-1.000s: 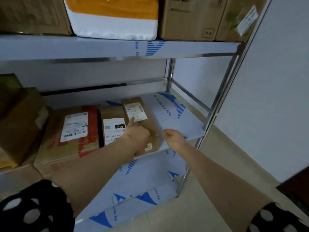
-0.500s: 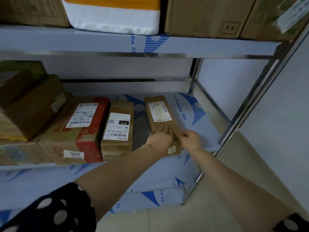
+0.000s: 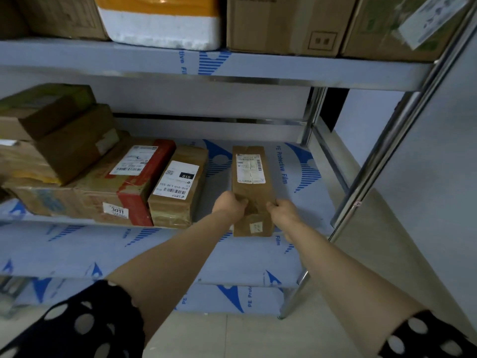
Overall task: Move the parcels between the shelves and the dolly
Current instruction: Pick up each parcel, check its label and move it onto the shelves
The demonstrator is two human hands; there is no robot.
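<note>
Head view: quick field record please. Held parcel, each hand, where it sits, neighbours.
parcel: narrow brown parcel, label up, lengthwise on middle shelf, near end at the front edge
left hand: grips its left side
right hand: grips its right side
lifted: cannot tell
neighbour: 010-label parcel to the left, gap between
upper shelf: foam box, cartons

pale grey wall [image 3: 428,192] at right; light tiled floor [image 3: 284,339] at bottom, grout lines crossing.
</note>
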